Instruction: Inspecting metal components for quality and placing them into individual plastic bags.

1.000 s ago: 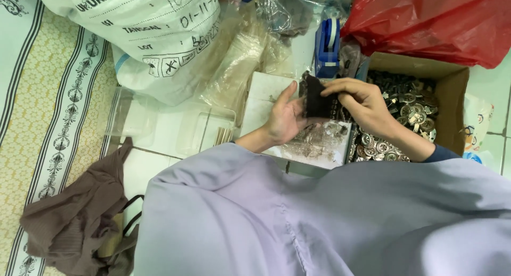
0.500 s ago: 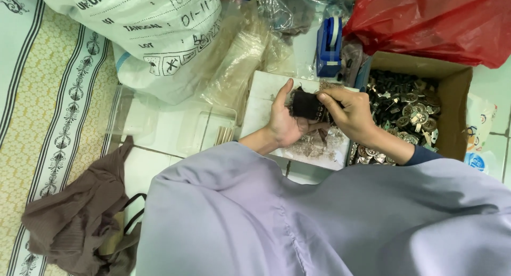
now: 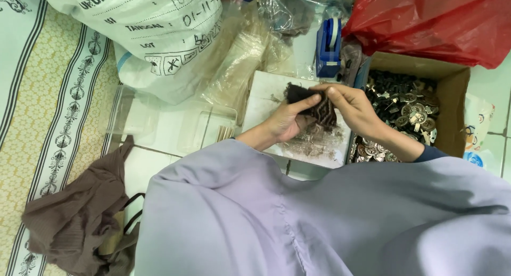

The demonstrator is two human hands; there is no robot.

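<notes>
**Listener:** What has changed?

**Me:** Since a moment ago, both my hands have drawn a little toward my chest, and the dark piece of cloth (image 3: 319, 110) has turned flatter between them.

**Listener:** How do your fingers sit?

**Me:** My left hand (image 3: 287, 121) cups the cloth from below, thumb pressed along its top edge. My right hand (image 3: 354, 108) pinches its upper corner, fingertips pressed together on the fabric. The cloth hangs above a white tray (image 3: 269, 89), not touching it.

**Listener:** Count what is around you.

**Me:** One white tray, flat and rectangular, dusted with brown fluff and thread scraps. One cardboard box (image 3: 452, 105) just right of it, open-topped, filled with small round metal pieces (image 3: 410, 103), shiny and dark, too many to count. One blue tape dispenser (image 3: 327, 47), hard plastic, standing behind the tray. One red plastic bag (image 3: 436, 20), glossy and crumpled, behind the box. One large white sack (image 3: 149, 26), woven, with black print. Several clear plastic bags (image 3: 239, 58), crinkled; I cannot tell how many. One brown garment (image 3: 74, 217), soft and ribbed, heaped on the patterned mat (image 3: 37, 111) at my left. My lilac sleeves (image 3: 277, 217) fill the foreground.
</notes>
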